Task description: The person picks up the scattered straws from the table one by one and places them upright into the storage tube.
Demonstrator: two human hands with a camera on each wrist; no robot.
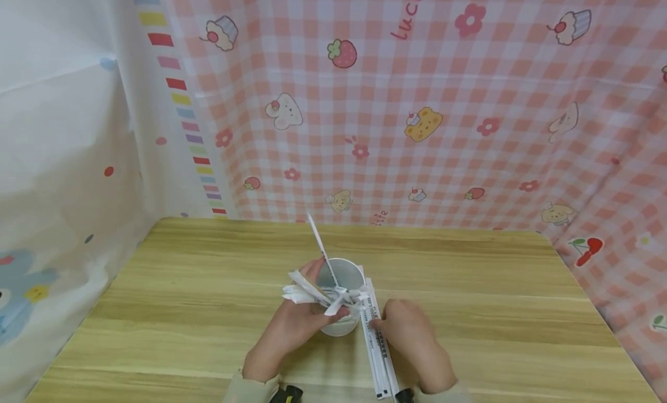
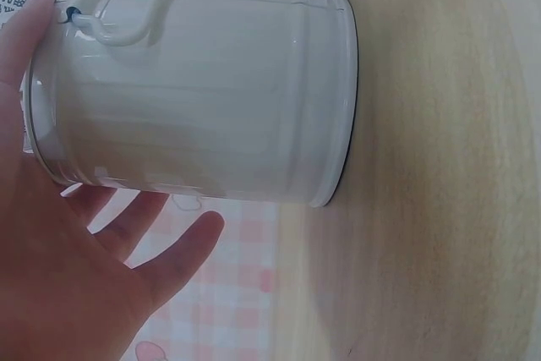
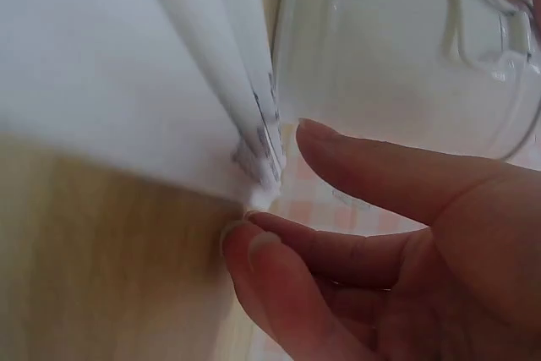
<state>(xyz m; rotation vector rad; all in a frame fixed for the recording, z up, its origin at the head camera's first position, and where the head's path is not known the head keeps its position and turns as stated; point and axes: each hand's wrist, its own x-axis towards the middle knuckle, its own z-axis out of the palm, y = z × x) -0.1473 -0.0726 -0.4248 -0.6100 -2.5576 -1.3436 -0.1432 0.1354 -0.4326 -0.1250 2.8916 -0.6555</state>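
A white pail with a small wire handle stands on the table and holds a loose bunch of paper-wrapped sticks. One thin wrapped stick rises steeply above the others. My left hand grips the pail by its rim, thumb on the near side and fingers around the far side. To the pail's right lie several long printed paper-wrapped sticks, side by side. My right hand is at their right edge. In the right wrist view its thumb and bent fingertips are apart, close to the wrapped sticks' ends.
The wood-grain table carries the pail and the sticks. A pink checked cloth hangs behind its back edge, and a white cloth hangs on the left.
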